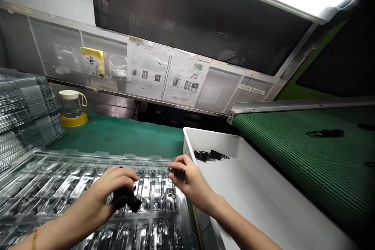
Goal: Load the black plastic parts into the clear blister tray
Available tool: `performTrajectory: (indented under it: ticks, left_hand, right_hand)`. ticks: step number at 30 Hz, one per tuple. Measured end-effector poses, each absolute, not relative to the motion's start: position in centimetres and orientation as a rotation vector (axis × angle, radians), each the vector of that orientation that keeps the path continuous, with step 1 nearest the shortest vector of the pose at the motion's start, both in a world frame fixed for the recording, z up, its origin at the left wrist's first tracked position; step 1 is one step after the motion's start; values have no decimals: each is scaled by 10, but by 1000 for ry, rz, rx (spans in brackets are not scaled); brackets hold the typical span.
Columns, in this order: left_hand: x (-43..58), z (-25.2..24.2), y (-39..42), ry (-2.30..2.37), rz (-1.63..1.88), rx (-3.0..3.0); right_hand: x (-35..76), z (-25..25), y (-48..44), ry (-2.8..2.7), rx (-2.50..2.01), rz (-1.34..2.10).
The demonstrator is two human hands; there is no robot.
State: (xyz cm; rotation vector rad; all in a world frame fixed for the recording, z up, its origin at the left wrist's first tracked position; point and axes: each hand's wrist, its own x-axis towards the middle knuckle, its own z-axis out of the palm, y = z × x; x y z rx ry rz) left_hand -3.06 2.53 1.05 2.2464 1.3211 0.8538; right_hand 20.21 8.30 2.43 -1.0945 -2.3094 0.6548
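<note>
My left hand is closed around a bunch of small black plastic parts above a clear blister tray with many narrow pockets. With thumb and fingertips, my right hand pinches one small black part over the tray's right edge. Some tray pockets near the hands hold dark parts. Right of the hands stands a white bin; a few more black parts lie at its far end.
A green conveyor belt runs along the right with a black piece on it. A stack of clear trays stands at the left. A lidded jug sits on yellow tape rolls on the green mat. Instruction sheets hang on the back panel.
</note>
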Motion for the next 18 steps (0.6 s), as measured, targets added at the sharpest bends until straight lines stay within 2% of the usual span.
performTrajectory:
  ticks: [3,7,12,18]
  left_hand:
    - [-13,-10,42,1169,867,2668]
    - [13,-33,67,1061,725,2756]
    - [14,-43,75,1019,463,2703]
    - [2,-32,52,1207,160,2599]
  right_hand:
    - [216,-1,84,-2563,-1077,457]
    - [224,-21,79,-2733,-1086,433]
    - [228,-8,70,-2630,-1080,629]
    - [255,20,61,-2301,-1154,597]
